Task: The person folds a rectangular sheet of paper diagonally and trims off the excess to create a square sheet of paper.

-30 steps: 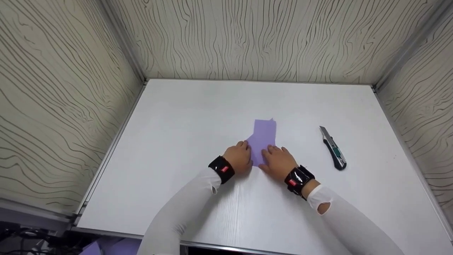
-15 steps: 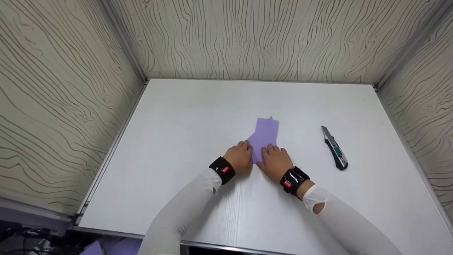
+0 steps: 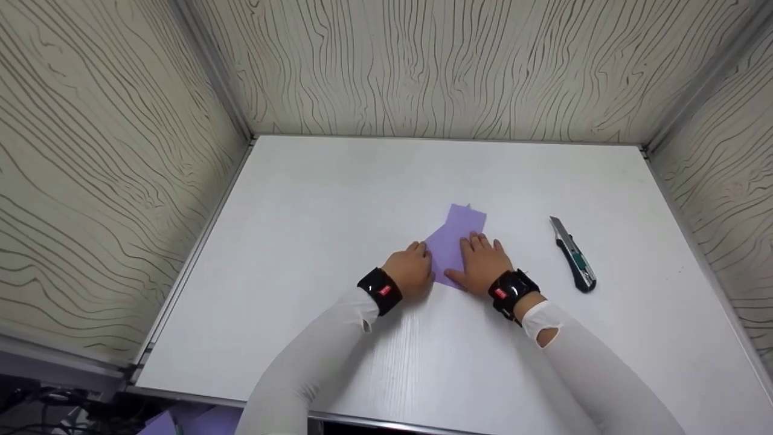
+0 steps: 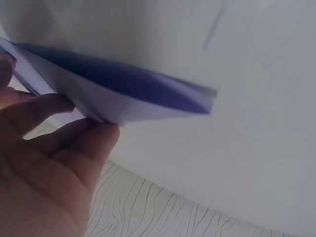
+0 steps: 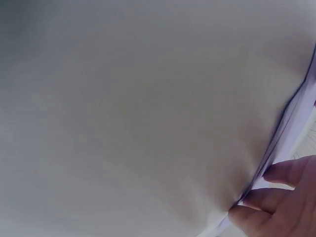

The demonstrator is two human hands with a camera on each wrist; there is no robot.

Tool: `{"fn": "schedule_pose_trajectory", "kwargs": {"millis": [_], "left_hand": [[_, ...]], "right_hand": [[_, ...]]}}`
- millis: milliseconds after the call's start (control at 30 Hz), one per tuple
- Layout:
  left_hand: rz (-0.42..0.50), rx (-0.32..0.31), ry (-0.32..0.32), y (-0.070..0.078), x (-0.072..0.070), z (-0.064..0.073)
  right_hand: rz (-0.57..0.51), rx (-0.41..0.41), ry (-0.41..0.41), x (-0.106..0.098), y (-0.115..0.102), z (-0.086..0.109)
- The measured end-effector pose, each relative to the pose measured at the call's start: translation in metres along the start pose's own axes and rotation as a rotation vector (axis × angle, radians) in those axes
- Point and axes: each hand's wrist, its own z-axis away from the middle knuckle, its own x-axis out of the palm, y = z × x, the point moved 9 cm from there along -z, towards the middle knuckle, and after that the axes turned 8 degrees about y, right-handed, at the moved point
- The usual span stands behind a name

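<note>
A folded piece of purple paper (image 3: 448,244) lies on the white table between both hands, its narrow end pointing away and to the right. My left hand (image 3: 409,270) rests at the paper's left corner. In the left wrist view, its fingertips (image 4: 106,129) touch the layered paper (image 4: 123,101), whose folded edge stands slightly apart. My right hand (image 3: 483,263) lies on the paper's right side, fingers extended and thumb spread toward its near edge. The right wrist view shows fingertips (image 5: 242,211) pressing along the paper's edge (image 5: 291,123).
A utility knife (image 3: 574,257) with a dark and green handle lies on the table (image 3: 314,199) to the right, blade pointing away. Wood-patterned panels (image 3: 386,72) enclose the back and sides. Below the front left edge are purple sheets (image 3: 214,420) and dark cables (image 3: 54,402).
The paper has turned clockwise, its far end swinging right. My right hand has slid slightly up and right over it, with the thumb spread wider. My left hand has stayed nearly still.
</note>
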Motion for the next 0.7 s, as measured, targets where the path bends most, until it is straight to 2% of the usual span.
{"fn": "schedule_pose_trajectory", "kwargs": {"millis": [233, 433, 567, 700], "left_hand": [[0.023, -0.03, -0.019, -0.008, 0.006, -0.001], [0.075, -0.051, -0.029, -0.018, 0.005, -0.001], [0.071, -0.049, -0.033, -0.02, 0.003, -0.001], [0.073, -0.048, -0.043, -0.023, 0.004, -0.001]], "right_hand": [[-0.014, 0.07, -0.001, -0.005, 0.02, 0.006], [-0.032, 0.106, 0.0, -0.013, 0.041, 0.014], [-0.033, 0.14, 0.009, -0.018, 0.057, 0.019], [-0.065, 0.17, -0.016, -0.016, 0.075, 0.025]]}}
